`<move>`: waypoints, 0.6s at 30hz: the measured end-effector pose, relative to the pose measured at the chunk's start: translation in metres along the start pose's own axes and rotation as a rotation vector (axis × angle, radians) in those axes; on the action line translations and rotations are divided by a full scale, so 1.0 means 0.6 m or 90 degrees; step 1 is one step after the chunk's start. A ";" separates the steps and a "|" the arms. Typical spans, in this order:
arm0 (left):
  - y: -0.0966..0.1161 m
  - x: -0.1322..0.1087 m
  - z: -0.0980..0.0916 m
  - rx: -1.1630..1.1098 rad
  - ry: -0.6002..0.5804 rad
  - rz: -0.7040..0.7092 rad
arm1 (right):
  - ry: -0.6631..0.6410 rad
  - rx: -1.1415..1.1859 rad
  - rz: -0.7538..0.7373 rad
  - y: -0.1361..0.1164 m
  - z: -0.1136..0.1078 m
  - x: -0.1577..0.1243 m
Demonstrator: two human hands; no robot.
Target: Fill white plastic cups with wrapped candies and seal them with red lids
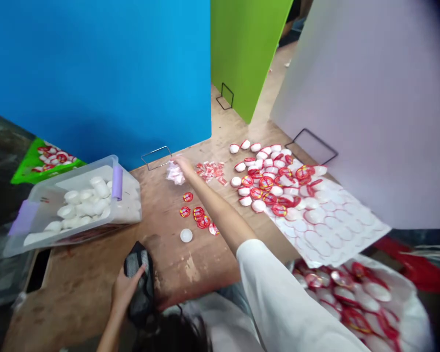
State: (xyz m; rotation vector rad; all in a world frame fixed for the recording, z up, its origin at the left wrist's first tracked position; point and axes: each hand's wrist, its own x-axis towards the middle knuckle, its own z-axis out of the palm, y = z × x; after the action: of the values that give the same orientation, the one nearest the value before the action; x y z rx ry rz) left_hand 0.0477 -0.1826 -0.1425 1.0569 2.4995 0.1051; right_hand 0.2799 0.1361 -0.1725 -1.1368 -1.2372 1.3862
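Observation:
My right hand (pixel 182 165) reaches across the wooden table (pixel 205 254) to a small pile of pale pinkish packets (pixel 175 174); its fingers are blurred, and whether they grip a packet cannot be made out. My left hand (pixel 126 286) is wrapped round a dark grey and black object (pixel 141 278) at the table's near edge. Between the hands lie several round red labels (pixel 198 213) and one white round cap (pixel 186 235). Small red-and-white packets (pixel 211 171) are heaped just right of my right hand.
A clear bin (pixel 132 210) of white cups is at left. Many red-and-white cups (pixel 266 183) spread beside a white circle-patterned sheet (pixel 337 220) at right. A full white bag (pixel 410 303) sits lower right. Blue (pixel 132 73), green (pixel 242 54) and lilac (pixel 359 112) panels stand behind.

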 end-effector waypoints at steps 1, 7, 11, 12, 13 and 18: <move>-0.010 0.009 0.012 0.017 0.008 -0.006 | 0.002 -0.050 -0.024 0.024 0.019 0.010; -0.078 0.024 0.041 -0.007 -0.024 -0.007 | -0.076 -0.386 -0.143 0.120 0.121 -0.006; -0.115 0.033 0.037 -0.009 -0.018 0.019 | -0.142 -0.596 -0.142 0.121 0.176 -0.029; -0.123 0.037 0.036 -0.018 -0.024 0.032 | -0.157 -0.645 -0.135 0.116 0.186 -0.032; -0.130 0.041 0.033 -0.017 -0.040 0.049 | -0.172 -0.692 -0.125 0.108 0.194 -0.036; -0.154 0.045 0.015 -0.004 -0.093 0.098 | -0.241 -0.861 -0.046 0.065 0.216 -0.058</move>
State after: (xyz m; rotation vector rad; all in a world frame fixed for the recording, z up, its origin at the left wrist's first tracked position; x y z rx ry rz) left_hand -0.0273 -0.2295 -0.1811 1.2082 2.2855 0.0788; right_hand 0.1546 0.0811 -0.2012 -1.6556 -2.6146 0.5751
